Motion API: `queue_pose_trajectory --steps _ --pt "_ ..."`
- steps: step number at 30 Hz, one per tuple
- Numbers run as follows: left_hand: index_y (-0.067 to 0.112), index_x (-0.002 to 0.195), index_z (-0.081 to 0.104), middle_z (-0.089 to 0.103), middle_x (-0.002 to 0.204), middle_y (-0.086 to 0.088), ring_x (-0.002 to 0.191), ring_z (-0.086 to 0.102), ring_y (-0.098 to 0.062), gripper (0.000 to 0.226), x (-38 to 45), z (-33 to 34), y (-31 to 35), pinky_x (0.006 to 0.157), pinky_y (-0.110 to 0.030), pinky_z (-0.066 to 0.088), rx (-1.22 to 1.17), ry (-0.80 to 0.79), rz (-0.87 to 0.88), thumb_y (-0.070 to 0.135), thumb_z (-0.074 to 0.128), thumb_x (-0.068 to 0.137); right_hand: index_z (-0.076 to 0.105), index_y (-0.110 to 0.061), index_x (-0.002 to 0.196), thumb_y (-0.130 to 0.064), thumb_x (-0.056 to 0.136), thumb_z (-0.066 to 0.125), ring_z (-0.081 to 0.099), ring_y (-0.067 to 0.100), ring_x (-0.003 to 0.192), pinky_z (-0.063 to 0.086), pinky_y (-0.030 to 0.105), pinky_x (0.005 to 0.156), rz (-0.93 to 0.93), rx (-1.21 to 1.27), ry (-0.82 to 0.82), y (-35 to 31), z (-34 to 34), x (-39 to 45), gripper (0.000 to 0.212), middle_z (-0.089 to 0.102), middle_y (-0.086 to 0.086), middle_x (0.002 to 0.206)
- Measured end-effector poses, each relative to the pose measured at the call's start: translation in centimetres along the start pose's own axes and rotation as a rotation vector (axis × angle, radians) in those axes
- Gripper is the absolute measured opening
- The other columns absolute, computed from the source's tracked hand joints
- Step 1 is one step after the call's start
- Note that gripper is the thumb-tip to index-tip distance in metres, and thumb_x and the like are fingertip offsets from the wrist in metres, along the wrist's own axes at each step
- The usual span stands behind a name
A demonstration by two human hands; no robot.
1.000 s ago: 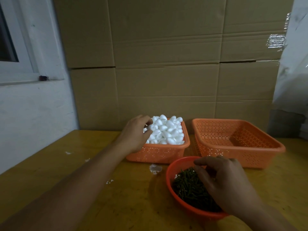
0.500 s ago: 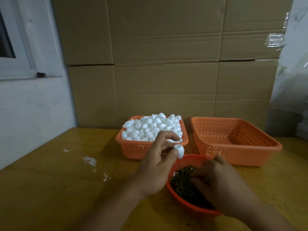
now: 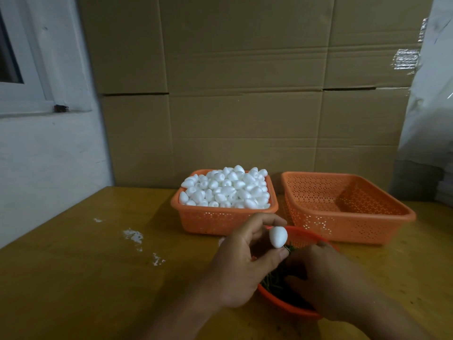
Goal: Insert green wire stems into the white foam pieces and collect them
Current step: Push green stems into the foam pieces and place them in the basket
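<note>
One foam piece [image 3: 278, 237] in left hand [image 3: 241, 263] pinch grip; right hand [image 3: 326, 278] grip unclear.

The left half of the worktop [image 3: 73, 278] lies open out to the wall, with only small white crumbs [image 3: 133, 236] on it. Right of that stretch the foam-filled basket [image 3: 220, 218] and the second basket [image 3: 348, 224] stand close together with a narrow gap between them. The round red bowl [image 3: 289, 307] sits just in front of the foam-filled basket, both hands over it. Cardboard sheets [image 3: 245, 94] close off the space behind.
</note>
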State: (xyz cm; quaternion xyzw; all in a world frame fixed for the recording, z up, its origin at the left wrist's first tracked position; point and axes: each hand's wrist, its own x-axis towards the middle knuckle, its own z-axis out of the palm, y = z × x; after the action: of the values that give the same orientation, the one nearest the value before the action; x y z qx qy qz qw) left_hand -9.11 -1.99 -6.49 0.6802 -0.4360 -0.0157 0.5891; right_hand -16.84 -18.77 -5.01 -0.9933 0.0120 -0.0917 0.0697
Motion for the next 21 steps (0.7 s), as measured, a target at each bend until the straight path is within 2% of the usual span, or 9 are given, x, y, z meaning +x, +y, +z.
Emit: queue_pose_trajectory --steps 3,6,9,13,16,19,21 --pt "0.038 0.12 0.061 0.071 0.097 0.009 0.094 0.066 -0.005 0.03 -0.1 0.2 0.2 0.081 -0.024 0.051 -0.037 0.008 -0.035 0.046 0.063 0.092 0.069 -0.038 0.108 -0.045 0.091 0.062 0.057 0.007 0.097 0.053 0.027 0.079 0.028 0.017 0.003 0.0 0.1 0.1 0.019 0.067 -0.012 0.098" --pt "0.039 0.114 0.068 0.071 0.092 0.011 0.083 0.065 -0.011 0.033 0.0 0.3 0.4 0.073 -0.03 0.054 -0.041 0.071 -0.074 0.057 0.06 0.088 0.07 -0.039 0.106 -0.045 0.091 0.063 0.062 0.006 0.094 0.056 0.029 0.08 0.065 0.026 -0.004 0.0 0.0 0.2 0.018 0.068 -0.013 0.098" --pt "0.028 0.108 0.074 0.066 0.083 0.01 0.078 0.06 -0.008 0.026 0.1 0.3 0.5 0.07 -0.022 0.05 -0.228 0.124 -0.149 0.042 0.066 0.089 0.071 -0.037 0.097 -0.047 0.091 0.061 0.061 0.005 0.084 0.056 0.027 0.073 0.086 0.038 0.009 0.0 -0.1 0.2 0.015 0.067 -0.013 0.088" --pt "0.016 0.115 0.07 0.068 0.088 -0.011 0.073 0.059 -0.016 0.025 0.3 0.3 0.9 0.062 -0.026 0.049 -0.516 0.159 -0.231 0.027 0.067 0.093 0.061 -0.032 0.072 -0.054 0.094 0.056 0.057 0.007 0.066 0.049 0.027 0.059 0.119 0.037 0.057 -0.1 -0.1 0.3 0.031 0.061 -0.009 0.071" --pt "0.01 0.115 0.067 0.068 0.085 -0.017 0.068 0.06 -0.018 0.033 0.3 0.0 1.4 0.057 -0.027 0.048 -0.614 0.178 -0.296 0.03 0.061 0.089 0.062 -0.023 0.073 -0.051 0.096 0.052 0.06 0.011 0.063 0.053 0.031 0.058 0.146 0.055 0.172 -0.2 -0.2 0.4 0.038 0.062 -0.004 0.069" --pt "0.006 0.104 0.066 0.067 0.08 -0.014 0.063 0.06 -0.017 0.03 0.4 -0.2 1.5 0.053 -0.026 0.047 -0.676 0.191 -0.372 0.033 0.059 0.091 0.064 -0.023 0.074 -0.039 0.093 0.058 0.06 0.009 0.062 0.054 0.038 0.061 0.072 0.225 0.371 -0.2 -0.4 0.4 0.025 0.063 -0.005 0.069" --pt "0.008 0.098 0.066 0.066 0.077 -0.012 0.06 0.059 -0.016 0.029 0.4 -0.4 1.5 0.051 -0.024 0.046 -0.709 0.194 -0.414 0.036 0.061 0.091 0.063 -0.024 0.071 -0.03 0.088 0.062 0.058 0.009 0.061 0.05 0.031 0.056 0.019 0.405 0.475 -0.4 -0.6 0.3 0.018 0.061 -0.009 0.066"
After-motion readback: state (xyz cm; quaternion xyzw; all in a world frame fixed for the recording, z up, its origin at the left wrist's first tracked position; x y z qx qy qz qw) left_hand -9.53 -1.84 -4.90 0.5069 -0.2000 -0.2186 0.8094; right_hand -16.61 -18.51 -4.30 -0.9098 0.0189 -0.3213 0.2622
